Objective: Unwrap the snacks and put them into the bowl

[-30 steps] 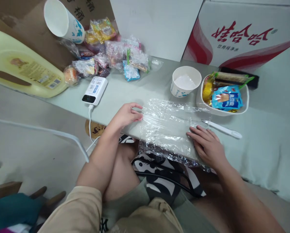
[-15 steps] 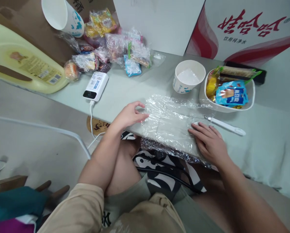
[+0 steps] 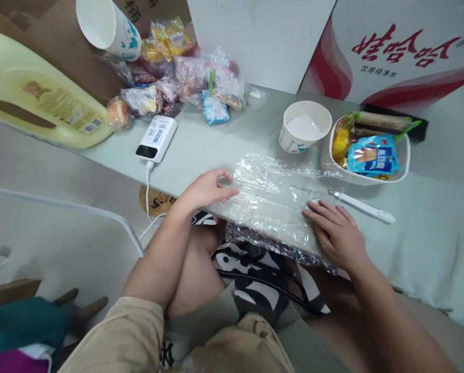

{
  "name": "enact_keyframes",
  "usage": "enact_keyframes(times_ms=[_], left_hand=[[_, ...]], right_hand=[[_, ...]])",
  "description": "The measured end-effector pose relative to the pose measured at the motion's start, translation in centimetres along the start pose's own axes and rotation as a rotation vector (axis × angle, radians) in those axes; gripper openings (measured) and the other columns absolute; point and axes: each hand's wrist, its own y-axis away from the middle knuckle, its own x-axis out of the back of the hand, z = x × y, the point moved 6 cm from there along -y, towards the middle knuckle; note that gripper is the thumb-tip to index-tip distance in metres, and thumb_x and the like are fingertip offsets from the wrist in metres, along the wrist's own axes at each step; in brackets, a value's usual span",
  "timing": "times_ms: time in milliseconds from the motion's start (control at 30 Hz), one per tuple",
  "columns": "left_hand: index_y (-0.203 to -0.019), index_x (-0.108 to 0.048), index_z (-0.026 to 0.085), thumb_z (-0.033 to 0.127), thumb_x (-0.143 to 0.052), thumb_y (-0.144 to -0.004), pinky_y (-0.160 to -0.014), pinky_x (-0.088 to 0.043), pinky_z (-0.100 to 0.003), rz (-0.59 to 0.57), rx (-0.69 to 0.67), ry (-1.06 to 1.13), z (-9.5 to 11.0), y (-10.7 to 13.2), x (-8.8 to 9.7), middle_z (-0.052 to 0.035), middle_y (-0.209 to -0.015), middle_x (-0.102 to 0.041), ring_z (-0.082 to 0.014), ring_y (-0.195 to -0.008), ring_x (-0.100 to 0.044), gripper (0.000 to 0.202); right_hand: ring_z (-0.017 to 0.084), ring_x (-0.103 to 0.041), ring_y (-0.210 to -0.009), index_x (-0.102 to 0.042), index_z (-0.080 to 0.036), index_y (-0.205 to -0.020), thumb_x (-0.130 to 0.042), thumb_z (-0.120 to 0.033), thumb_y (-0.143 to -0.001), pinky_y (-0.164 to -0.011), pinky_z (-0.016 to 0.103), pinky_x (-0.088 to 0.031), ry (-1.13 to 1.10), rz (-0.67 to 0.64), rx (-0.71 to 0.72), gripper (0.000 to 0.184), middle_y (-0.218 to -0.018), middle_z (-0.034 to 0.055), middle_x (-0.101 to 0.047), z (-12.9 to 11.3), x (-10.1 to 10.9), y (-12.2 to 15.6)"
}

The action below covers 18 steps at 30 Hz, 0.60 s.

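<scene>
From the head camera, a clear, crinkly sheet of thin plastic (image 3: 271, 199) lies on the table with the pale green cloth (image 3: 430, 223), between the person's two hands. Its near part droops over the table's near edge, above the lap. It is so creased that I cannot tell which way is its long way; its spread runs at a slant, in line with the near edge. The left hand (image 3: 208, 189) is at the sheet's left side, by the near edge. Its fingers are curved, with a gap between thumb and finger, and I cannot tell if the thumb tip touches the plastic. The right hand (image 3: 335, 228) is open, with its fingers laid flat on the sheet's right side, so it is the nearer hand. For the left hand the sheet lies to the right; for the right hand most of it lies to the left. Just past the right fingertips, toward the far edge, is a slim white plastic stick with a small metal tip (image 3: 364, 207), and the tip points at the sheet. Farther back sits a white tub of snack packets (image 3: 366, 178).
</scene>
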Motion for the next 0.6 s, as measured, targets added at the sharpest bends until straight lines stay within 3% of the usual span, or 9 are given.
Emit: enact_keyframes(times_ms=[100,233,300,400,467,533,600], left_hand=[[-0.091,-0.058,0.019,0.022,-0.073,-0.071,-0.051,-0.039,-0.022,-0.003,-0.071,-0.032,0.2,-0.2,0.1,0.0044,-0.062,-0.062,-0.0099,-0.051,-0.054,0.025],[-0.095,-0.055,0.019,0.024,-0.069,-0.076,-0.057,-0.043,-0.023,0.199,-0.085,0.040,-0.1,-0.3,1.9,0.0032,-0.065,-0.063,-0.0112,-0.058,-0.059,0.024],[-0.101,-0.055,0.020,0.030,-0.071,-0.076,-0.055,-0.043,-0.023,0.146,-0.048,-0.005,-0.2,0.1,1.2,0.0026,-0.065,-0.063,-0.0121,-0.056,-0.059,0.031],[-0.113,-0.054,0.020,0.029,-0.077,-0.071,-0.050,-0.039,-0.023,-0.110,-0.001,-0.045,0.0,0.9,-0.9,0.0037,-0.062,-0.064,-0.0122,-0.051,-0.056,0.048],[-0.118,-0.052,0.020,0.023,-0.077,-0.069,-0.051,-0.039,-0.022,-0.205,0.000,0.032,0.3,1.3,-1.3,0.0050,-0.061,-0.063,-0.0120,-0.052,-0.056,0.055],[-0.115,-0.053,0.020,0.020,-0.075,-0.069,-0.052,-0.040,-0.022,-0.178,-0.007,0.126,0.4,1.2,-0.5,0.0056,-0.060,-0.062,-0.0110,-0.052,-0.056,0.051],[-0.106,-0.056,0.020,0.021,-0.075,-0.070,-0.050,-0.038,-0.021,-0.075,-0.013,0.167,0.3,0.9,0.9,0.0058,-0.058,-0.059,-0.0096,-0.049,-0.053,0.040]], right_hand=[[0.026,-0.056,-0.133,-0.066,-0.028,-0.125,-0.041,-0.024,-0.101,-0.108,0.049,-0.040,-0.005,0.001,-0.007,0.035,-0.136,0.0056,-0.067,0.0,0.1,0.0],[0.026,-0.057,-0.133,-0.067,-0.029,-0.124,-0.042,-0.023,-0.101,-0.109,0.049,-0.040,-0.021,0.006,-0.015,0.034,-0.134,0.0056,-0.068,0.0,0.1,-0.1],[0.026,-0.057,-0.133,-0.067,-0.029,-0.123,-0.042,-0.023,-0.100,-0.109,0.048,-0.039,-0.020,0.009,-0.018,0.034,-0.134,0.0055,-0.068,0.0,0.1,-0.1],[0.025,-0.056,-0.133,-0.067,-0.028,-0.124,-0.041,-0.023,-0.101,-0.109,0.047,-0.039,-0.015,0.008,-0.015,0.035,-0.134,0.0055,-0.068,0.0,0.1,-0.1],[0.025,-0.056,-0.133,-0.067,-0.028,-0.124,-0.041,-0.023,-0.101,-0.110,0.047,-0.038,-0.016,0.010,-0.017,0.035,-0.134,0.0055,-0.067,0.0,0.2,-0.1],[0.025,-0.056,-0.133,-0.067,-0.029,-0.124,-0.043,-0.024,-0.100,-0.111,0.047,-0.038,-0.025,0.011,-0.026,0.034,-0.134,0.0057,-0.068,0.0,0.2,-0.1],[0.026,-0.056,-0.133,-0.068,-0.029,-0.124,-0.044,-0.025,-0.100,-0.111,0.048,-0.038,-0.035,0.005,-0.031,0.034,-0.134,0.0060,-0.068,0.0,0.2,-0.1]])
